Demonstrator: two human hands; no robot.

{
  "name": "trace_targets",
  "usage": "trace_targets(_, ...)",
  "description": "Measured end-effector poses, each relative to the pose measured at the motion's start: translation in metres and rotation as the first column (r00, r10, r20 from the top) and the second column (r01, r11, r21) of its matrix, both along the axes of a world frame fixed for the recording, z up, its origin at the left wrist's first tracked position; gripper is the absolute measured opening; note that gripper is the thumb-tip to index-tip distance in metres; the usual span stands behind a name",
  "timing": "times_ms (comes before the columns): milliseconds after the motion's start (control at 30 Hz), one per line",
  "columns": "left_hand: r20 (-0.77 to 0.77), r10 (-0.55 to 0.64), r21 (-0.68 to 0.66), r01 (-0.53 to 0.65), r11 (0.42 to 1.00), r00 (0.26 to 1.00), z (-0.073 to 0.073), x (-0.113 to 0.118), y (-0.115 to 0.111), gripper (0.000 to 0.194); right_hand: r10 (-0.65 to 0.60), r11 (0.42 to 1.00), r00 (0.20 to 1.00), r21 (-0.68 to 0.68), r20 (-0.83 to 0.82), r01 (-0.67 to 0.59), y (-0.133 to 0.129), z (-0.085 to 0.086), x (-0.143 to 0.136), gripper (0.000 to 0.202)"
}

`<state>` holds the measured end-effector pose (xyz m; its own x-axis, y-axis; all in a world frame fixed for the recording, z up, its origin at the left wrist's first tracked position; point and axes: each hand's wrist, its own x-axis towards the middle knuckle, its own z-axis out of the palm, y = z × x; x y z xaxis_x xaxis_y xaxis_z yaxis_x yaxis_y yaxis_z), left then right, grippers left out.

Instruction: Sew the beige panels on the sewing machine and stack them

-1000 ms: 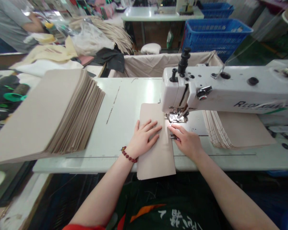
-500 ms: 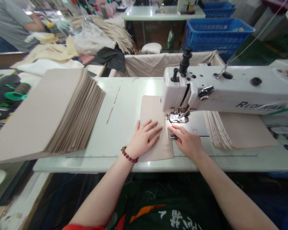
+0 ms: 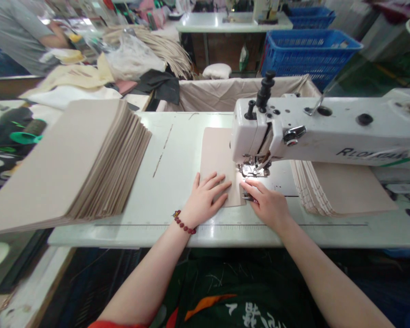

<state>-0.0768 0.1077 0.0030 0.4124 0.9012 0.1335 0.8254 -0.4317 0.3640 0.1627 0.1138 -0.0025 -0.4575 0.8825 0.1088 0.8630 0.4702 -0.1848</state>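
Note:
Flat on a beige fabric panel rests my left hand, fingers spread; a beaded bracelet circles that wrist. The panel's right edge runs under the lit presser foot of a white sewing machine. Just in front of the foot, my right hand is closed around small thread snips, whose dark metal tips point left. Its fingertips are at the panel's right edge; whether they also pinch the fabric I cannot tell.
A tall stack of beige panels stands at the left. Stitched panels lie under the machine arm at the right. Behind the table are a cloth-lined bin and a blue crate. Another person's arm shows at the far left.
The beige panel has slid away from me past the presser foot, its near edge now close to my hands. Both hands stay in nearly the same place.

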Motion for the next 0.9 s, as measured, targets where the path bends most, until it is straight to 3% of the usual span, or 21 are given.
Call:
trace_targets(600, -0.050, -0.015, 0.012, 0.016, 1.000, 0.999, -0.002, 0.004, -0.001, 0.045, -0.001, 1.000, 1.000, -0.001, -0.028, 0.001, 0.000, -0.001, 0.000, 0.058)
trace_targets(900, -0.140, -0.012, -0.001, 0.012, 1.000, 0.990, 0.000, 0.006, 0.017, 0.054, 0.001, 1.000, 0.999, 0.025, -0.047, 0.000, 0.000, -0.002, 0.001, 0.055)
